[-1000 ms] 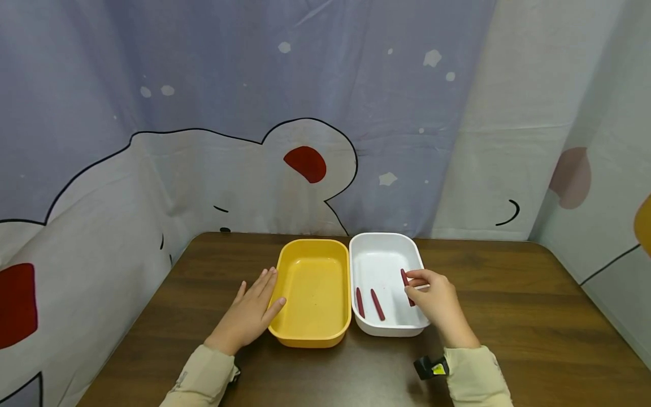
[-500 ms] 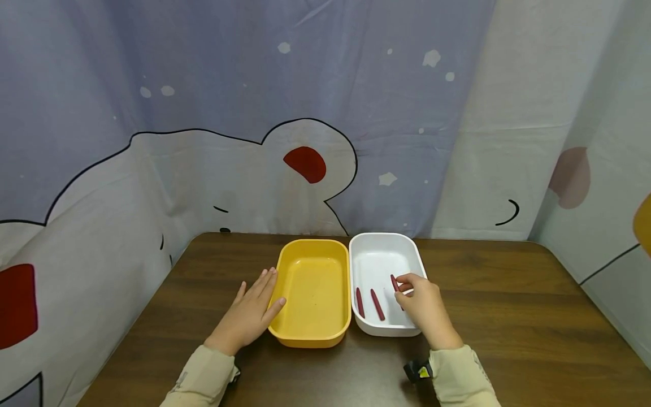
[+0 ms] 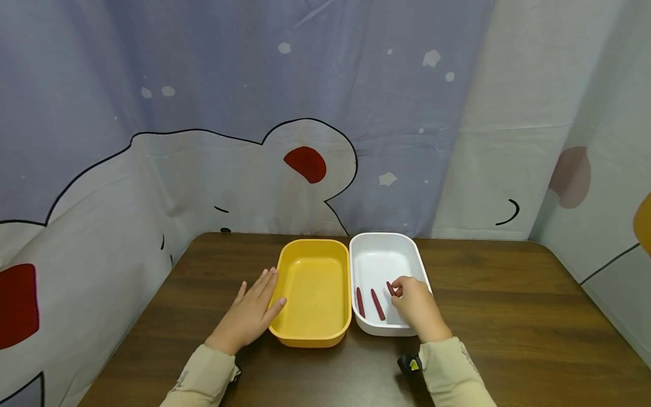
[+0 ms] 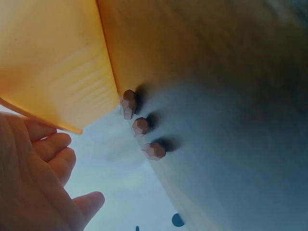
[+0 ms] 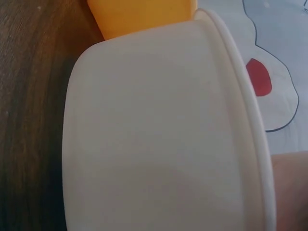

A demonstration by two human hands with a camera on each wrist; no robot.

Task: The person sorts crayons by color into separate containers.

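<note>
My right hand (image 3: 416,305) pinches a dark red crayon-like stick (image 3: 390,288) between thumb and fingers, low inside the white tray (image 3: 376,260). Most of that stick is hidden by the fingers. To its left, two similar sticks (image 3: 378,304) lie apart on the tray's floor. My left hand (image 3: 249,316) lies with straight fingers along the left rim of the yellow tray (image 3: 312,294). In the right wrist view the white tray's outer wall (image 5: 154,130) hides nearly all of the right hand.
Both trays stand side by side on a brown wooden table (image 3: 508,305), with a printed curtain (image 3: 229,85) behind. In the left wrist view, three small brown faceted objects (image 4: 140,126) lie on the table beside the yellow tray.
My right hand has moved left and slightly down inside the white tray, bringing the pinched stick nearer the other two. The left hand has stayed put.
</note>
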